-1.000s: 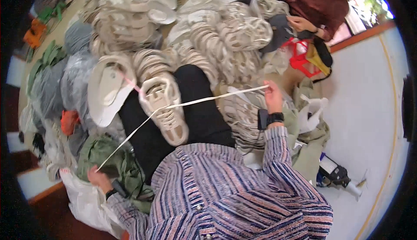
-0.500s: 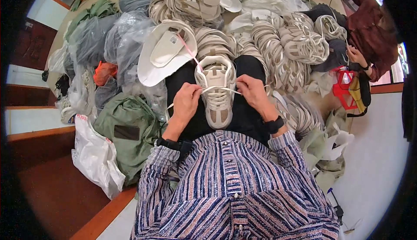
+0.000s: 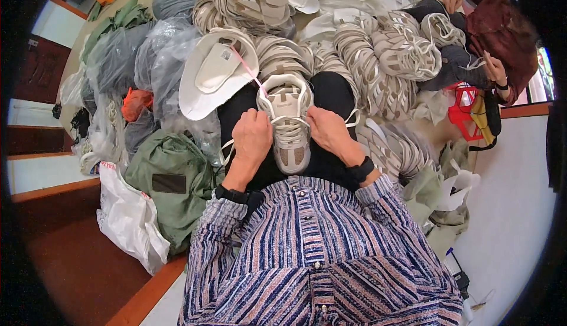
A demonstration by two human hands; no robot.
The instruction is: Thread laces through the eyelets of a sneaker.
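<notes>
My left hand [image 3: 253,138] curls over the shoelace [image 3: 290,119], so its fingertips and the stretch of lace inside are hidden from me; my right hand [image 3: 332,132] covers its stretch too. The label on the insole [image 3: 211,77] is too small to read. The lower edge cuts off my striped shirt [image 3: 322,249].

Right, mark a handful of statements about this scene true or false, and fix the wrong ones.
1. The shoe has its toe pointing toward the wearer of the camera. True.
2. The green bag lies to the right of the wearer's legs. False: the green bag is on the left.
3. The left hand and right hand are on opposite sides of the shoe. True.
4. The wearer's shirt is plain white. False: the shirt is striped.
5. Another person is at the upper right. True.
</notes>
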